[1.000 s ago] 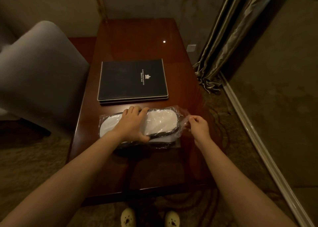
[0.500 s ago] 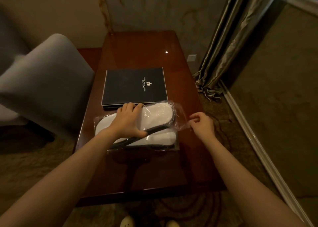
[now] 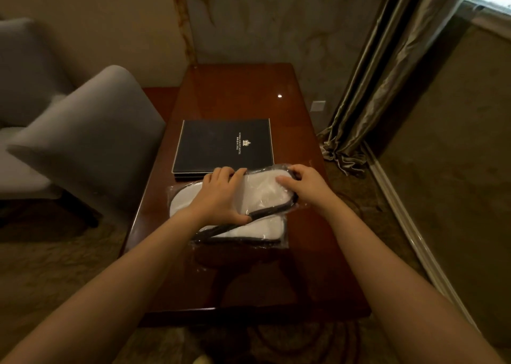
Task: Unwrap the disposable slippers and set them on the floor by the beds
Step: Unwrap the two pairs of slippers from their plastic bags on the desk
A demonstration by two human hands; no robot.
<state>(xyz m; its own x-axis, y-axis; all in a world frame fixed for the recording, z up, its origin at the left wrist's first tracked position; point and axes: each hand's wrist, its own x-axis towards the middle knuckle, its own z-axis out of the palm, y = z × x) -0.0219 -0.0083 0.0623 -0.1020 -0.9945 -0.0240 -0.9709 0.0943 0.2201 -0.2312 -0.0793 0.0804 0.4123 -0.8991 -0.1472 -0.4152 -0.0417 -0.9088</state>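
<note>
A pair of white disposable slippers with dark trim lies in a clear plastic wrapper on the glossy brown table. The upper slipper is tilted up off the lower one. My left hand grips the middle of the upper slipper through the plastic, thumb under its near edge. My right hand is closed around that slipper's right end, fingers curled over the far rim. No bed is in view.
A black hotel folder lies just behind the slippers. A grey armchair stands to the left of the table. Curtains hang at the right, with a pale skirting strip along the carpeted floor.
My right hand let go of the wrapper's right edge and moved left onto the upper slipper's end. The left hand has tilted that slipper up more. The camera has tilted upward.
</note>
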